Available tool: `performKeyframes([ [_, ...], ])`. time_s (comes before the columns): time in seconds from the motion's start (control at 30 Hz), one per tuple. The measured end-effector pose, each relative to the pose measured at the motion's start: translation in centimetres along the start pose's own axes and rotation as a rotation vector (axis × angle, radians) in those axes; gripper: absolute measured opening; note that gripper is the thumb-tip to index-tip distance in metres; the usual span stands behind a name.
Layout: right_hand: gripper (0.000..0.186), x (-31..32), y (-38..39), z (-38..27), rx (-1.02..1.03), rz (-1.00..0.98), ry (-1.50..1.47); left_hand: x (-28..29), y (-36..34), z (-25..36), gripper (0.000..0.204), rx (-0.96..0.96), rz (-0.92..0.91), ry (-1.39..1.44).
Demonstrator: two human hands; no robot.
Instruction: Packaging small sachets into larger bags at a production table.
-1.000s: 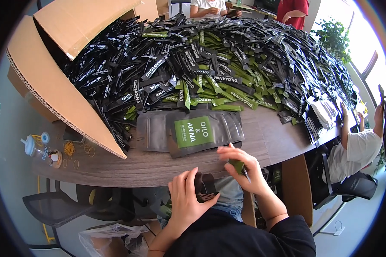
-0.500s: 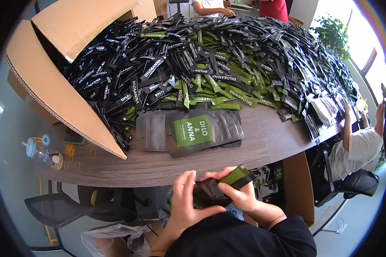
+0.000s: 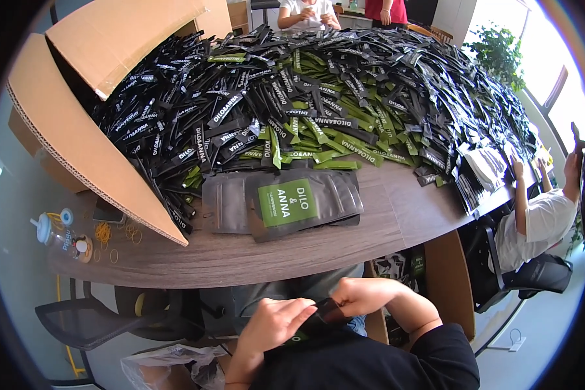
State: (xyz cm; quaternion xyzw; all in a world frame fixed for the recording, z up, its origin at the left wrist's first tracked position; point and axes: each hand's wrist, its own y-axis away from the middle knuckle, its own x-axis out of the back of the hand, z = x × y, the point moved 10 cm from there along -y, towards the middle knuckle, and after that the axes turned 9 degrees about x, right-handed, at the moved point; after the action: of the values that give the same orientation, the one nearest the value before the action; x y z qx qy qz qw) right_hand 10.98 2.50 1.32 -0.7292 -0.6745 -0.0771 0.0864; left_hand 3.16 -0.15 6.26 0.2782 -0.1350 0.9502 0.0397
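Close to my body, below the table's edge, a dark stand-up pouch (image 3: 323,317) is held between my hands. My left hand (image 3: 274,323) is closed round its left side, thumb along the top edge. The fist of my right hand (image 3: 365,299) is closed at the pouch's right upper edge, its fingertips hidden. No stick sachets show in either hand. On the table in front lie flat black pouches (image 3: 338,198), the top one with a green label. Behind them rises a big heap of black and green stick sachets (image 3: 292,97).
An open cardboard box (image 3: 97,156) leans at the left of the heap. Rubber bands (image 3: 103,232) and a clear bottle (image 3: 52,233) sit at the table's left end. Another box (image 3: 450,279) with pouches stands below the table. A co-worker (image 3: 541,221) sits at right; others stand behind the heap.
The green and black sachets in my right hand have gone from sight. That hand has turned into a fist at the pouch, and both hands have come lower, nearer my body.
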Motion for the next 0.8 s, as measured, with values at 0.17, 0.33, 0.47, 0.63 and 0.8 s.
performKeyframes([
  [0.17, 0.021, 0.2, -0.2, 2.2, -0.174, 0.152, -0.149, -0.7, 0.3, -0.2, 0.024, 0.047, -0.061, 0.082],
  [0.33, 0.028, 3.0, 1.6, -2.0, 0.148, 0.535, -0.148, 1.7, 0.3, -3.1, 0.015, 0.257, 0.259, 0.310],
  [0.47, 0.020, 4.6, 3.8, -3.6, 0.235, 0.700, 0.224, -0.3, -1.8, -0.3, 0.014, 0.039, 0.183, 0.228],
  [0.63, 0.030, 7.9, 6.8, -4.6, -0.147, 0.343, 0.529, -0.5, -4.8, 1.1, 0.023, -0.028, 0.091, 0.222],
  [0.8, 0.048, 13.2, 6.8, -6.3, -0.132, 0.278, 0.678, 0.5, -9.6, 1.9, 0.039, -0.156, 0.141, -0.244],
])
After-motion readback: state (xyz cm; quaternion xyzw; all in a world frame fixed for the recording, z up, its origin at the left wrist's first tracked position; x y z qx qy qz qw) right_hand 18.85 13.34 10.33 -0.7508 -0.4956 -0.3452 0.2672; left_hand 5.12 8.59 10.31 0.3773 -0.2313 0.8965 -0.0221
